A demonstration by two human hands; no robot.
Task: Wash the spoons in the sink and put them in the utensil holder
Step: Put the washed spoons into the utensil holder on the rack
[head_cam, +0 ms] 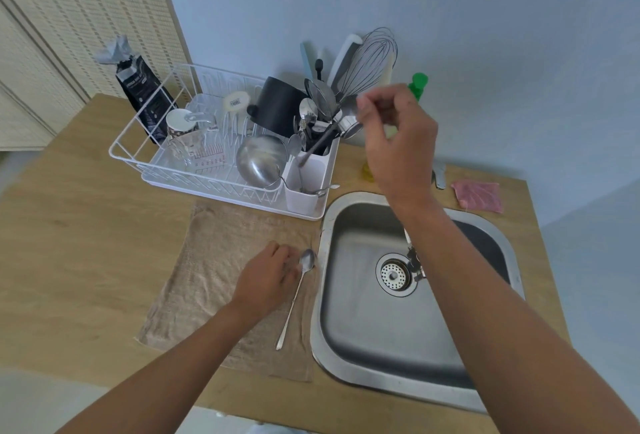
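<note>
Left hand (pixel 268 276) rested on the beige towel (pixel 221 281), fingers loosely curled, fingertips touching the bowl of a long-handled spoon (pixel 298 298) lying beside the steel sink (pixel 349 298). Right hand (pixel 398 135) hung above the white utensil holder (pixel 308 180) at the dish rack (pixel 173 159), fingers curled; whether it pinched anything, I couldn't tell.

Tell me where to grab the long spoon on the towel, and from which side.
Probably pinch the spoon mid-handle, from above. It lies flat on the towel, bowl away from the person, thin handle running toward them. The left hand rests by its bowl, so the free handle section is easiest. The soft towel should let fingertips get under.
</note>
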